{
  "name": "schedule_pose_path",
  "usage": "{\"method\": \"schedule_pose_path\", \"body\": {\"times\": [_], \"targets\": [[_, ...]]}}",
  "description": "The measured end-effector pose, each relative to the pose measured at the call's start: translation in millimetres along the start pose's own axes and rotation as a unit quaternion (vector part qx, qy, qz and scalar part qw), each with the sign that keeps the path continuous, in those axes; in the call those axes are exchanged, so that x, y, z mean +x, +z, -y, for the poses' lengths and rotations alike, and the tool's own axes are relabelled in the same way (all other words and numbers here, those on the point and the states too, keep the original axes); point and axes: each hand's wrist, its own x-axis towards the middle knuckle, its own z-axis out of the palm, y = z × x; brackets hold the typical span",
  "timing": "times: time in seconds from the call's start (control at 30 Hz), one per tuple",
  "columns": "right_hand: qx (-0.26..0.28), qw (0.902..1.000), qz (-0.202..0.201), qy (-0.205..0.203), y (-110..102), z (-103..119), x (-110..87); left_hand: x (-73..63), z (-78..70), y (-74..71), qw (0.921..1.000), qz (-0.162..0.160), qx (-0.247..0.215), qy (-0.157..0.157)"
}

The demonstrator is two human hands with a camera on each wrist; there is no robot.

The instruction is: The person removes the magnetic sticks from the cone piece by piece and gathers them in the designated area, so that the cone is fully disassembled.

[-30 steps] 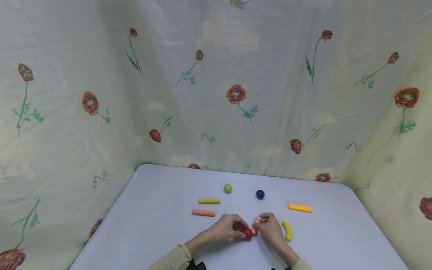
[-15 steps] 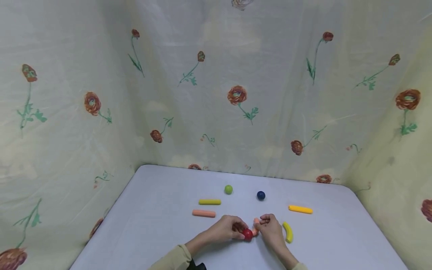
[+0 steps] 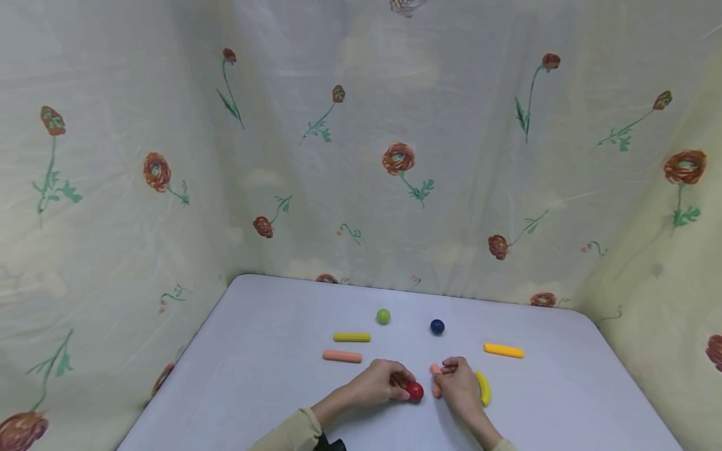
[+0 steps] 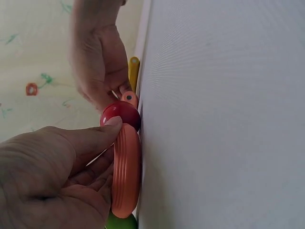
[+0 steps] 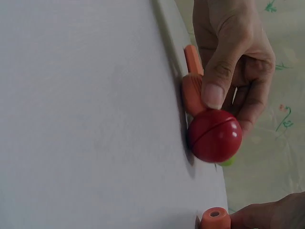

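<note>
My left hand (image 3: 379, 381) pinches a glossy red ball (image 3: 415, 392) low over the white table. In the left wrist view, a ribbed salmon piece (image 4: 126, 171) adjoins that ball, and the left thumb lies where the two meet; in the head view the hand hides this piece. To the right, my right hand (image 3: 458, 385) holds a short salmon piece (image 3: 437, 389) between thumb and fingers. A round hole shows in this piece's end (image 5: 215, 214) in the right wrist view. There is a small gap between it and the red ball.
Close beside the right hand lies a curved yellow piece (image 3: 483, 388). Farther back are an orange-yellow stick (image 3: 504, 351), a navy ball (image 3: 437, 326), a green ball (image 3: 383, 316), an olive stick (image 3: 352, 337) and a salmon stick (image 3: 342, 356). Flowered cloth surrounds the table (image 3: 254, 351).
My right hand has drawn the short salmon piece rightward, off the red ball it was up against, toward the curved yellow piece. The left hand keeps its hold and place.
</note>
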Motion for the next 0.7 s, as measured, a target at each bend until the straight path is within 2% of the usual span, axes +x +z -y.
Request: {"method": "schedule_pose_path", "body": {"times": [0.27,0.7], "targets": [[-0.025,0.9993,-0.02,-0.021,-22.3,-13.1,1.1,1.0,2.2,1.6,1.0,-0.004,0.007,-0.005],[-0.04,0.9988,-0.011,-0.024,-29.3,-19.1,5.6,-0.6,-1.0,2.1,0.9999,-0.003,0.01,-0.003]]}}
